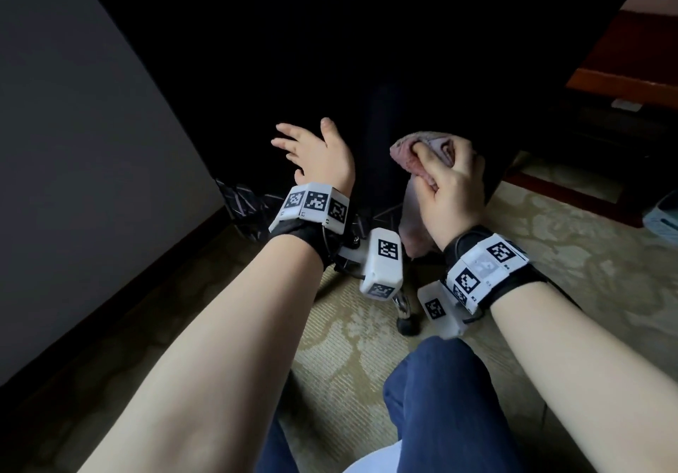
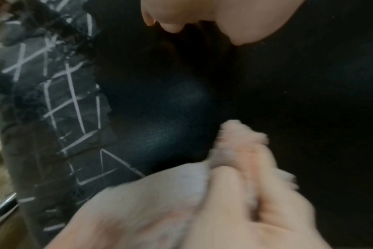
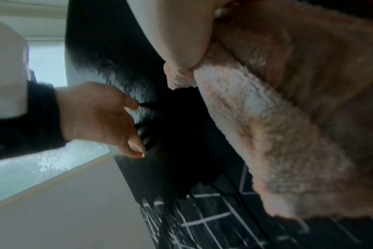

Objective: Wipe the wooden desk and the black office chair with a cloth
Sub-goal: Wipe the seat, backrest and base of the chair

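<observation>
Cloth is bunched in the right grip, which curls round it and holds it against the dark chair. Left grip, beside it, has spread fingers and holds nothing. Better to steady the chair with this one, and wipe in slow overlapping strokes.

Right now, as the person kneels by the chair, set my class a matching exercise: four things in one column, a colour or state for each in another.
Things:
1. cloth
2. left hand
3. office chair
4. right hand

States:
A. black
B. fingers spread, holding nothing
C. pink and bunched
D. grips the cloth

Pairs: 1-C, 2-B, 3-A, 4-D
</observation>
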Action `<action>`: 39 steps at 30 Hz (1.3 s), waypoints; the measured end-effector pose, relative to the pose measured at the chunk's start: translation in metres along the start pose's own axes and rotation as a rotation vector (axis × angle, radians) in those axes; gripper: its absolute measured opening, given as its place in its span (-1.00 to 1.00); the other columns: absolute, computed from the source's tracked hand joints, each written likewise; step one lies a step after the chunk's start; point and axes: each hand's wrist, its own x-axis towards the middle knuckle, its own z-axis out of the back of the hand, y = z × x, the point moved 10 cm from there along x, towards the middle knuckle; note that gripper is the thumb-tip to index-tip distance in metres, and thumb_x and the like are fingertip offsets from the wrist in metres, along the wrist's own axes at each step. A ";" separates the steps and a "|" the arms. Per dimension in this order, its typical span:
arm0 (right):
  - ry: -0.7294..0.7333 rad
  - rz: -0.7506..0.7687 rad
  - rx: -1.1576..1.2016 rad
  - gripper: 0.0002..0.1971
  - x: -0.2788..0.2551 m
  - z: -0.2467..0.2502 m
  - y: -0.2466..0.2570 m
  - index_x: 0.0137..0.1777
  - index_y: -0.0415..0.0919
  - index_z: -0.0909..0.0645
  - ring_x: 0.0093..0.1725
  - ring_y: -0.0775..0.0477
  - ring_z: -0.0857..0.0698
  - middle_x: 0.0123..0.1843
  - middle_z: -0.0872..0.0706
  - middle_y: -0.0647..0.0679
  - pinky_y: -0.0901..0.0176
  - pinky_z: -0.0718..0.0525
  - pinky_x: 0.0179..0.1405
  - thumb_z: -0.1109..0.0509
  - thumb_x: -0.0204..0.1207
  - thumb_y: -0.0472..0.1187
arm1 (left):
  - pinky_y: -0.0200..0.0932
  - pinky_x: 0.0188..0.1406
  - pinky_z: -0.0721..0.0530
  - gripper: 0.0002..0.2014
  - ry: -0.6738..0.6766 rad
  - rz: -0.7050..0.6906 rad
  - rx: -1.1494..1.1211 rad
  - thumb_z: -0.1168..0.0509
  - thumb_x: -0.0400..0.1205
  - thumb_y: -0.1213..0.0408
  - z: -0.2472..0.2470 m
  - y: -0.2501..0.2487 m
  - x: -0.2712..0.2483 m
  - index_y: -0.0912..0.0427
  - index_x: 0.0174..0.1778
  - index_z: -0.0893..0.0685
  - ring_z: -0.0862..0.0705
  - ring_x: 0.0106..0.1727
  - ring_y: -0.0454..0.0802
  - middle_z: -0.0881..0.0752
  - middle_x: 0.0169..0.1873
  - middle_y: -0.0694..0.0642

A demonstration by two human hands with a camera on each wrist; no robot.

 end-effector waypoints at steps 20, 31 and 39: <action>0.770 -0.229 -0.080 -0.77 -0.069 -0.121 -0.056 0.20 0.19 -0.61 0.32 -0.27 -0.46 0.33 -0.44 -0.08 -0.21 -0.46 0.31 -0.21 0.62 0.00 | 0.17 0.60 0.04 -0.35 -0.089 -0.040 -0.070 0.13 0.77 -0.04 -0.005 0.008 0.001 0.10 0.64 0.34 0.17 0.68 0.15 0.34 0.64 0.17; 0.022 -0.083 0.145 -0.65 -0.021 0.023 -0.029 0.11 -0.12 -0.77 0.07 -0.38 -0.63 0.12 -0.61 -0.24 -0.08 -0.69 -0.04 -0.29 0.37 -0.22 | 0.10 0.58 0.11 -0.31 -0.084 -0.009 -0.074 0.07 0.76 -0.01 -0.044 0.001 -0.032 0.18 0.65 0.31 0.20 0.67 0.13 0.30 0.64 0.24; -0.292 0.018 0.052 -0.64 0.000 0.063 -0.045 0.21 -0.18 -0.69 0.18 -0.26 -0.48 0.25 -0.43 -0.12 -0.06 -0.58 0.20 -0.33 0.41 -0.34 | 0.07 0.58 0.13 -0.31 -0.087 -0.028 -0.065 0.08 0.76 -0.03 -0.047 0.006 -0.027 0.16 0.64 0.32 0.21 0.67 0.10 0.32 0.64 0.22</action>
